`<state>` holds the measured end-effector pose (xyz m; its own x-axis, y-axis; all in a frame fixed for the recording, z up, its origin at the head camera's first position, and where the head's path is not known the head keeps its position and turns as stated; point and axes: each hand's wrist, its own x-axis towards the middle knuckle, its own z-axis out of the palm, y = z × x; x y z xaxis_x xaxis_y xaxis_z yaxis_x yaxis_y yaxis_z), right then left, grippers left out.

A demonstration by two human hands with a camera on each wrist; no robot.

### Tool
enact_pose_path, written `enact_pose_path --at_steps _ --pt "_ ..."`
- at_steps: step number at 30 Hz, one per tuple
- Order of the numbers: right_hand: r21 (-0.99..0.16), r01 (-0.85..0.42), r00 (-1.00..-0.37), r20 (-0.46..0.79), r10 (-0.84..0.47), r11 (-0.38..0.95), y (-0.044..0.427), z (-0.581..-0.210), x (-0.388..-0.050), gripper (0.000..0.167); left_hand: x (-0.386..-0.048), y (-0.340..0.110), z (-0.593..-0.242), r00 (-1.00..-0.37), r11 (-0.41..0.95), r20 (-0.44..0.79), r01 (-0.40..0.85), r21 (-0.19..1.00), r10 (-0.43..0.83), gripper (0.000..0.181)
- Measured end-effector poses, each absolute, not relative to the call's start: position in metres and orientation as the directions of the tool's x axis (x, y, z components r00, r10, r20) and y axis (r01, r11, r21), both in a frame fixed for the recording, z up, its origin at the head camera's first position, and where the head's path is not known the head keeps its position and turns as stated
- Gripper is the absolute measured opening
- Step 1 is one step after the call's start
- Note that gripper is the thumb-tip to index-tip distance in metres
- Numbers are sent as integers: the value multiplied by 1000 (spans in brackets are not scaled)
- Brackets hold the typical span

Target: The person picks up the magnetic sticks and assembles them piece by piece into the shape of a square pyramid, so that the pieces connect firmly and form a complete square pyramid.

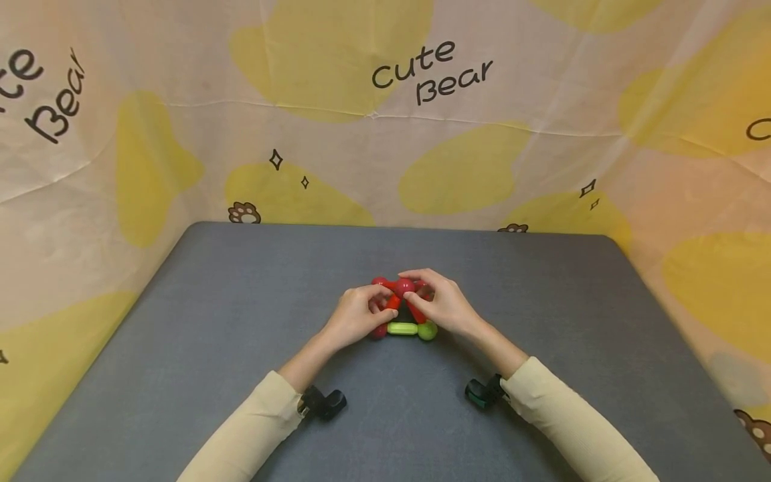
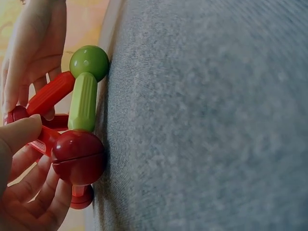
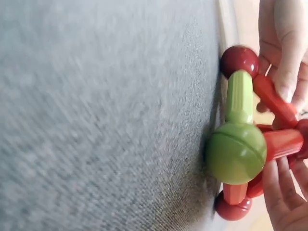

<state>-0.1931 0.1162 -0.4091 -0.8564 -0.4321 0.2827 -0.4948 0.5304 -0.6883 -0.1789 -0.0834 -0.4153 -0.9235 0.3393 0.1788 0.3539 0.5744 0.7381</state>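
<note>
A pyramid-like frame of toy balls and rods stands on the grey table. Its front edge is a light green rod (image 1: 402,329) with a green ball (image 1: 427,331) at the right end and a dark red ball (image 2: 78,157) at the left. Red rods slope up to a red top ball (image 1: 405,288). My left hand (image 1: 355,313) pinches the left sloping red rod (image 3: 275,100), thumb on its near side. My right hand (image 1: 446,304) holds the top ball between thumb and forefinger. Another red ball (image 3: 234,206) sits at a rear corner; the hands partly hide the back.
The grey table (image 1: 241,294) reaches to a cloth backdrop (image 1: 337,87) with yellow patches and printed lettering, which hangs behind it and at both sides. Each wrist wears a black camera, one on the left wrist (image 1: 325,404) and one on the right (image 1: 482,393).
</note>
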Motion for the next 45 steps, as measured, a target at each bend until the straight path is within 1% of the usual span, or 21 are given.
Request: enact_pose_path --at_steps 3,6,11,17,21,25,30,34,45 --pt "-653 -528 -839 301 -454 543 118 -407 -190 44 -177 -85 -416 -912 565 207 385 730 353 28" --pt "-638 -546 -829 319 -458 544 121 -404 -187 49 -176 -88 -416 -912 561 219 388 731 346 28" --pt "-644 -530 -841 316 -439 552 131 -404 -183 50 -173 -95 -417 -918 597 226 385 704 325 30" --pt "-637 -484 -863 235 -447 600 148 -411 -174 53 -168 -107 -420 -915 669 207 396 629 346 47" --pt "-596 -501 -849 197 -490 627 157 -417 -170 56 -165 -114 -422 -908 698 168 405 591 384 62" --pt "-552 -512 -837 148 -527 658 161 -420 -166 62 -164 -118 -423 -901 725 120 409 554 417 70" --pt "-524 -516 -823 83 -562 678 160 -419 -164 66 -165 -120 -425 -885 729 103 436 528 454 71" --pt "-512 -514 -821 62 -567 688 159 -420 -163 67 -166 -121 -426 -865 712 115 472 519 489 67" --pt "-473 -538 -822 110 -559 698 159 -423 -167 65 -171 -120 -423 -856 718 98 484 501 508 64"
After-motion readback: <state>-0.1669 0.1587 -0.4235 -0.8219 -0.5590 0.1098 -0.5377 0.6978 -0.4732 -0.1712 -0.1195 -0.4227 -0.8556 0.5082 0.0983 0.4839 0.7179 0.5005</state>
